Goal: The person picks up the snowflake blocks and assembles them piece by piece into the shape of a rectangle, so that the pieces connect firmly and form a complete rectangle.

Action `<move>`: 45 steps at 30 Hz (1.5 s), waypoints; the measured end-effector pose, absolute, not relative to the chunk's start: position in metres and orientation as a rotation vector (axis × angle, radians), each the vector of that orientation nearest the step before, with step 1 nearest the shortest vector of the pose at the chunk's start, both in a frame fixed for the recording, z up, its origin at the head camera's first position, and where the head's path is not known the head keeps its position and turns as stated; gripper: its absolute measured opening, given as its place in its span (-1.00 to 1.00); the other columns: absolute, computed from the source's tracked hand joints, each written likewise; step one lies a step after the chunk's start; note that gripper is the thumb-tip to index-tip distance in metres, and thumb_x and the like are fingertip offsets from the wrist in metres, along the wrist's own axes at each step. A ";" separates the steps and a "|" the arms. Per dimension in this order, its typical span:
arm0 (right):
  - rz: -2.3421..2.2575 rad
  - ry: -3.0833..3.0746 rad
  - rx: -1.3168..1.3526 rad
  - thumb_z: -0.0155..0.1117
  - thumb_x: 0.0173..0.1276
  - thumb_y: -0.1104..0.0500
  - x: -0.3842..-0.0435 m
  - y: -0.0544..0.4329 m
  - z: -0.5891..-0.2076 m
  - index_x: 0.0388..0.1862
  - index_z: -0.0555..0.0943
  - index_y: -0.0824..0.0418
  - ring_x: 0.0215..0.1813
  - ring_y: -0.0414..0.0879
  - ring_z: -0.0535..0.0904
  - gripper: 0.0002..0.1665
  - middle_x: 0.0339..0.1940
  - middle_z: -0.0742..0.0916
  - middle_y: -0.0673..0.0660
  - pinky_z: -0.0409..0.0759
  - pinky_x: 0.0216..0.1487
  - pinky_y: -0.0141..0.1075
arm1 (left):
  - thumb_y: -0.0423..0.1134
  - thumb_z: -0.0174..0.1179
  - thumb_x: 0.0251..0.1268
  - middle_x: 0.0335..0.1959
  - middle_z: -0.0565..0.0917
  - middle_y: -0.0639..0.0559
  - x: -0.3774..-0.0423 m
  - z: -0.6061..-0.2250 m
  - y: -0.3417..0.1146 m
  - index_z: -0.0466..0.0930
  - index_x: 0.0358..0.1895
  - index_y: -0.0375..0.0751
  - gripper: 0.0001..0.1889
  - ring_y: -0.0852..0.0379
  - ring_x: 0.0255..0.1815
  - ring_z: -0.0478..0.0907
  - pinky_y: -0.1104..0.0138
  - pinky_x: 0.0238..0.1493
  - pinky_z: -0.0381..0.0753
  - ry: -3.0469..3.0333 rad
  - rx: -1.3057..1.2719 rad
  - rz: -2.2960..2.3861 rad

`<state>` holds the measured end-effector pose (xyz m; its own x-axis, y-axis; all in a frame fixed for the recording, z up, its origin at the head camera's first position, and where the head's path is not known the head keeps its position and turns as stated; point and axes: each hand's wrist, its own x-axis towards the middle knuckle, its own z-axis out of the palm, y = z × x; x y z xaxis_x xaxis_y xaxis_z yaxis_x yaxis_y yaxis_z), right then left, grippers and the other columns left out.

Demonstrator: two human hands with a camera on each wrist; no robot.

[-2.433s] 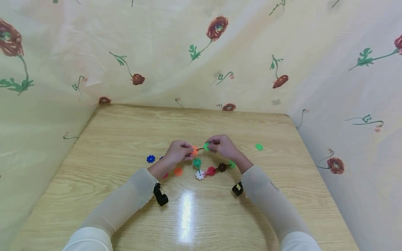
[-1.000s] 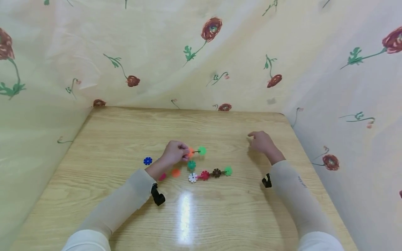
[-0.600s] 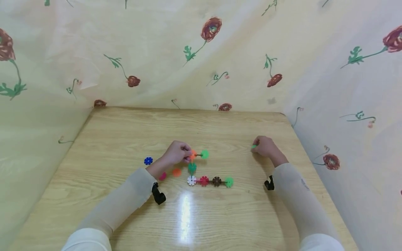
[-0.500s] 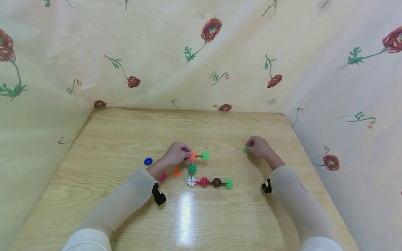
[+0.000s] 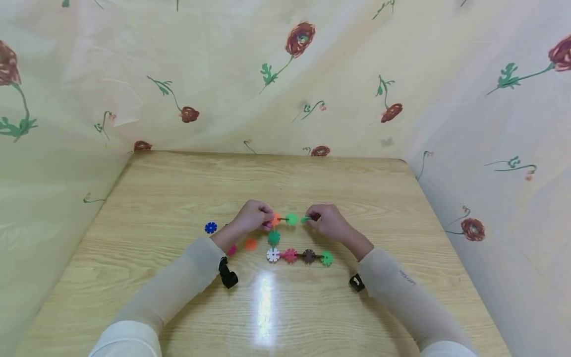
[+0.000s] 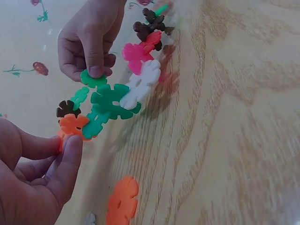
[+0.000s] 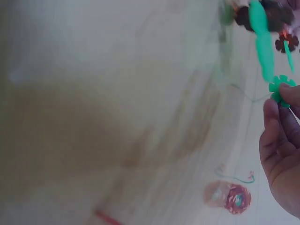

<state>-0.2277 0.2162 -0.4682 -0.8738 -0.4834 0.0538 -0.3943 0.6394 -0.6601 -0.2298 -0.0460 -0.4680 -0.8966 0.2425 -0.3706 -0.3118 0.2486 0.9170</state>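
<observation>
My left hand (image 5: 252, 216) pinches an orange slotted snowflake disc (image 6: 74, 124) at the upper corner of a linked chain. From that corner a short arm runs right to a bright green disc (image 5: 291, 219). Below it the chain passes a teal disc (image 5: 274, 237) and a white disc (image 5: 273, 255), then goes right through a pinkish-red disc (image 5: 291, 256) and a brown disc (image 5: 309, 256) to a green end disc (image 5: 326, 258). My right hand (image 5: 331, 223) pinches a separate green disc (image 7: 281, 86) between thumb and fingertips, just right of the short arm's green end.
Left of the chain lie a loose blue disc (image 5: 211, 227), an orange disc (image 5: 251, 244) and a magenta disc (image 5: 231, 250), the last partly behind the left wrist. The wooden table (image 5: 200, 178) backs onto a flower-patterned cloth (image 5: 241, 74).
My right hand left the chain, reached right, picked up the loose green disc and carried it back left beside the chain. The left hand kept its pinch; the chain's lower row has shifted nearer me.
</observation>
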 end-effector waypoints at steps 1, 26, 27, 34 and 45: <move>-1.036 2.724 -0.734 0.36 0.40 0.28 -0.228 0.215 -0.469 -0.27 0.69 0.26 -0.29 -0.18 0.61 -0.95 -0.36 0.73 0.01 0.64 -0.27 -0.29 | -0.45 0.16 0.46 -0.29 0.68 -0.21 -0.230 -0.469 -0.046 0.67 -0.12 -0.42 -0.88 0.07 -0.42 0.69 0.29 -0.31 0.74 2.085 -0.073 1.689; -0.589 2.886 -1.062 0.35 0.35 0.34 -0.230 0.199 -0.471 -0.37 0.66 0.17 -0.42 -0.22 0.49 -0.88 -0.42 0.65 -0.03 0.57 -0.36 -0.32 | -0.44 0.20 0.43 -0.28 0.70 -0.20 -0.235 -0.476 -0.046 0.67 -0.12 -0.43 -0.89 0.13 -0.51 0.65 0.34 -0.38 0.73 2.076 -0.147 1.654; -0.576 2.888 -1.070 0.35 0.35 0.34 -0.230 0.199 -0.472 -0.37 0.65 0.16 -0.42 -0.22 0.49 -0.88 -0.42 0.65 -0.03 0.56 -0.36 -0.32 | -0.44 0.20 0.43 -0.28 0.70 -0.20 -0.235 -0.476 -0.046 0.67 -0.12 -0.43 -0.89 0.13 -0.51 0.65 0.34 -0.38 0.73 2.077 -0.144 1.651; -0.584 2.891 -1.070 0.35 0.35 0.34 -0.232 0.199 -0.475 -0.37 0.65 0.14 -0.41 -0.23 0.48 -0.87 -0.41 0.65 -0.04 0.55 -0.36 -0.33 | -0.44 0.21 0.42 -0.30 0.70 -0.18 -0.236 -0.478 -0.046 0.68 -0.14 -0.42 -0.90 0.13 -0.53 0.65 0.34 -0.41 0.72 2.078 -0.161 1.639; -0.617 2.842 -1.169 0.35 0.33 0.37 -0.230 0.196 -0.469 -0.31 0.70 0.25 -0.38 -0.21 0.56 -0.94 -0.38 0.73 0.03 0.60 -0.32 -0.35 | -0.46 0.22 0.38 -0.36 0.70 -0.18 -0.237 -0.479 -0.041 0.69 -0.21 -0.41 -0.92 0.14 -0.58 0.63 0.36 -0.45 0.70 2.091 -0.211 1.645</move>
<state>-0.2303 0.1959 -0.4690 -0.7218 -0.6777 0.1405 -0.6750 0.6443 -0.3596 -0.2374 -0.0414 -0.4787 -0.8785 0.1633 -0.4490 -0.3980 0.2699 0.8768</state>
